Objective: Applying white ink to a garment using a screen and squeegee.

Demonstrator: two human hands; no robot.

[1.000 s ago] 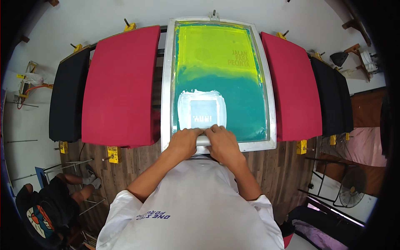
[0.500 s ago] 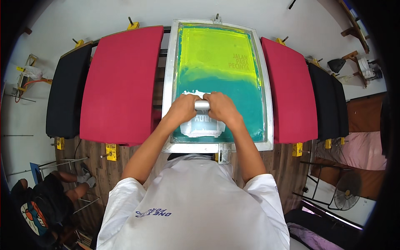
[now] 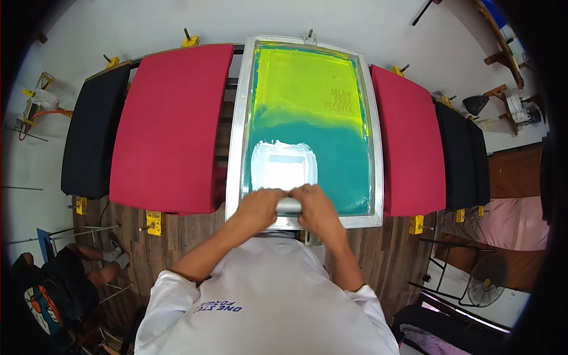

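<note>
My left hand (image 3: 258, 208) and my right hand (image 3: 316, 207) are closed side by side around a silver squeegee (image 3: 289, 206). The squeegee is at the near end of a screen printing frame (image 3: 235, 160) with a pale metal rim. Its mesh is yellow-green (image 3: 307, 77) at the far part and teal (image 3: 343, 160) at the near part. Just beyond my hands, a patch of white ink (image 3: 284, 168) with ragged edges lies on the teal area. The squeegee's blade is hidden beneath my hands.
Red fabric-covered boards flank the frame, one on the left (image 3: 171, 127) and one on the right (image 3: 411, 142). Black boards (image 3: 94, 130) stand farther out. Yellow clamps (image 3: 154, 223) hold the board ends. At lower left a person (image 3: 59, 290) sits; a fan (image 3: 487, 281) stands at lower right.
Both hands have pulled the squeegee toward me, from the middle of the white patch to the frame's near end. More of the white ink patch now shows.
</note>
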